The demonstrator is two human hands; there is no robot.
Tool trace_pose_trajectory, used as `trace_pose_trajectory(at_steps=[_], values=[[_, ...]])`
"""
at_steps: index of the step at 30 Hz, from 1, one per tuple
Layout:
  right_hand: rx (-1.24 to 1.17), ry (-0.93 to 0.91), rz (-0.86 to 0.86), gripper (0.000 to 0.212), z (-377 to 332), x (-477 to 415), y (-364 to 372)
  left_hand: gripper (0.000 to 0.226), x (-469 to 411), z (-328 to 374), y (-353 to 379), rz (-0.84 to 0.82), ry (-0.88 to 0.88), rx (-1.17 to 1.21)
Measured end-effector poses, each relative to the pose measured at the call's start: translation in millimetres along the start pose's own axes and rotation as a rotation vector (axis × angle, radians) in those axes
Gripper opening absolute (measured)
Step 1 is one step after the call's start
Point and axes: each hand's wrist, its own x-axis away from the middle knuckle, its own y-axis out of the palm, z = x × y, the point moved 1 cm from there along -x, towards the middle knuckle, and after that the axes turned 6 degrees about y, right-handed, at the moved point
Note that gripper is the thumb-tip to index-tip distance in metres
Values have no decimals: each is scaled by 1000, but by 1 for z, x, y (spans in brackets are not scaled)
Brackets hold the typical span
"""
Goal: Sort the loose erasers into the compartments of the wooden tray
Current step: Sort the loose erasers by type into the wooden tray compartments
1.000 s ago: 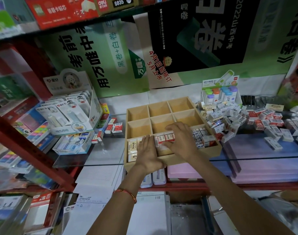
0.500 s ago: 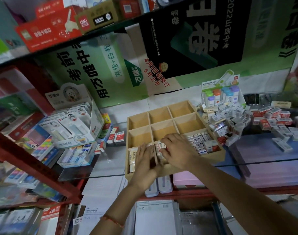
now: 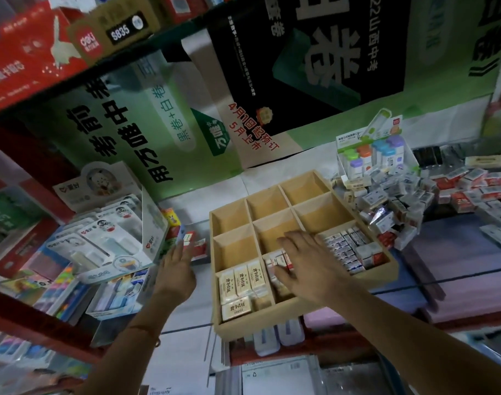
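The left hand (image 3: 175, 271) has left the wooden tray (image 3: 272, 319), empty with fingers straight, and heads toward the loose erasers (image 3: 200, 248). The right hand (image 3: 309, 263) stays spread inside.

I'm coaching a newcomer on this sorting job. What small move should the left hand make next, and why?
Probably pinch one of the red-and-white erasers lying just left of the wooden tray. The left hand is open, with its fingertips close to them. They look like the sorted erasers in the tray's front row, partly under the right hand.
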Motion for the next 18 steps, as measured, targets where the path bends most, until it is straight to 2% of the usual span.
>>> trace_pose_trajectory(at_steps=[3, 6, 9, 13, 16, 18], values=[[-11, 7, 12, 60, 0, -1, -2, 81, -46, -5, 9, -143, 58, -110], [-17, 19, 13, 60, -2, -1, -3, 71, -60, -2, 40, -251, 71, -147], [-34, 26, 29, 60, -1, -3, -2, 76, -58, -2, 63, -110, 140, -35], [-26, 37, 35, 65, 2, -4, 1, 57, -48, -2, 58, -41, 184, 37], [-28, 50, 33, 61, 2, -4, 2, 52, -19, 13, 55, 95, 79, 150], [-12, 48, 42, 59, 1, -3, 0, 53, 3, 17, 59, 158, -11, 309]])
